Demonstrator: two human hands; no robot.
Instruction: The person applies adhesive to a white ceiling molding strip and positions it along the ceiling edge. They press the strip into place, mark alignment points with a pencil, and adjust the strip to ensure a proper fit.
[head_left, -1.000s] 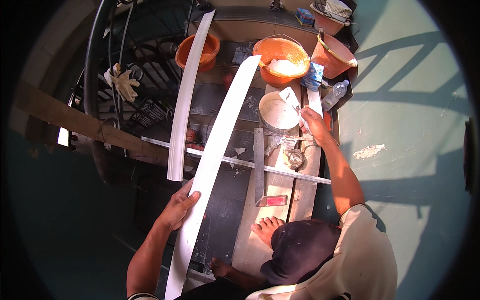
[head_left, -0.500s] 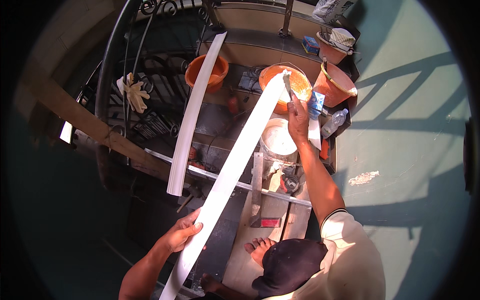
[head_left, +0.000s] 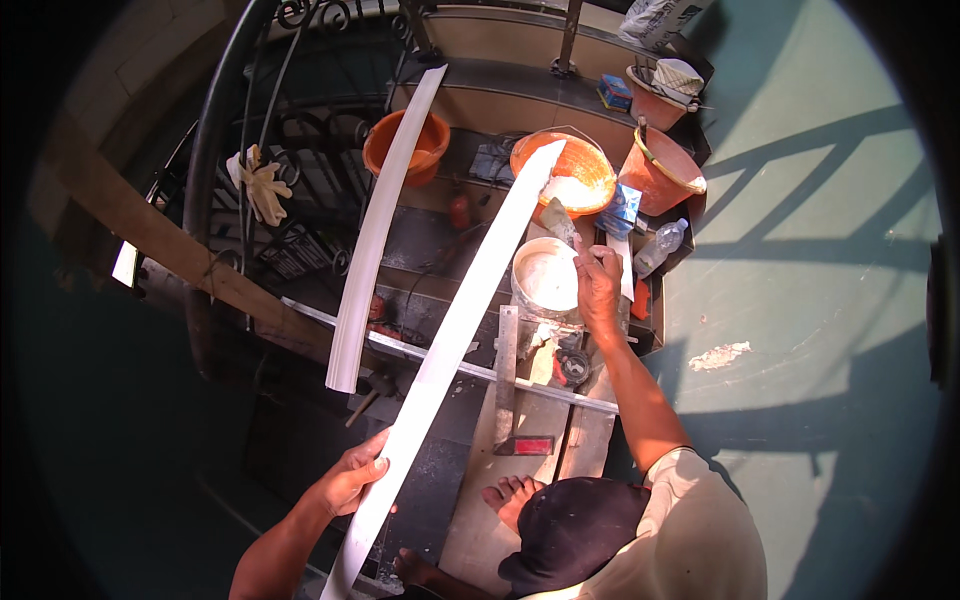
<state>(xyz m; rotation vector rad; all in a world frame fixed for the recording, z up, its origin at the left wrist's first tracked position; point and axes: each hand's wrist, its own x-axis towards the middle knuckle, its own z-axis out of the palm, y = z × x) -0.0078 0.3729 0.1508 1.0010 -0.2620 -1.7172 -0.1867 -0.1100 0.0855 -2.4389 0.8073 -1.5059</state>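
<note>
My left hand (head_left: 352, 476) is wrapped round the lower part of a long white moulding strip (head_left: 455, 345), thumb on top. The strip slants up and away, its far, angle-cut end over an orange bucket (head_left: 604, 172) with white paste in it. In my closed right hand (head_left: 599, 288) is a putty knife (head_left: 557, 218), its blade smeared and pointing up-left. The blade sits just right of the strip, above the rim of a white pail (head_left: 519, 283) of pale paste. A second moulding strip (head_left: 378, 245) leans on the steps to the left.
A steel try square (head_left: 506, 370) and a tape measure (head_left: 572, 368) lie on the planks by my foot. More buckets (head_left: 660, 175), a plastic bottle (head_left: 660, 247) and a blue box (head_left: 620, 208) line the right side. An iron railing (head_left: 215, 150) with a glove (head_left: 262, 188) stands left.
My right hand has drawn the putty knife down and back from the strip's far end toward the white pail. My left hand still holds the strip, with little shift.
</note>
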